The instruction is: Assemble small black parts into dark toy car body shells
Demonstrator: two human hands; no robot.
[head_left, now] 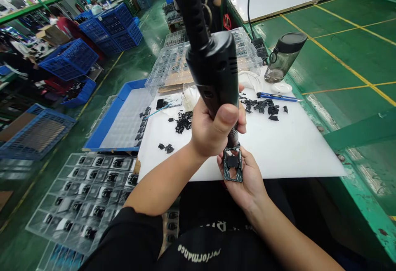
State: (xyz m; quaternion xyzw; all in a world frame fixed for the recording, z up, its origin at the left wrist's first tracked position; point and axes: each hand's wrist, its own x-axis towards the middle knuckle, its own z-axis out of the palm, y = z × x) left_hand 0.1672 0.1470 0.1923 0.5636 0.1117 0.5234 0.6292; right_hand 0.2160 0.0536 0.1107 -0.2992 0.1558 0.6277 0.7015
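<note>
My left hand [213, 128] grips a black rotary grinder handpiece [213, 67], its flexible shaft rising out of view at the top. The grinder's thin metal tip meets the upper edge of a small dark metal-and-plastic frame part [232, 166]. My right hand [247, 184] cradles that part between fingers and thumb, just above the front edge of a white plastic board [287, 151]. Several black plastic scraps [262, 107] lie on the board to the right, with another heap [183, 121] to the left. A blue utility knife [276, 96] lies behind them.
A glass bottle with a black lid [285, 56] stands at the bench's back right. Clear plastic trays [86, 196] holding dark parts are stacked front left, with more [201, 56] behind the board. A blue-rimmed tray [123, 118] sits left. Blue crates [69, 58] and a co-worker lie beyond.
</note>
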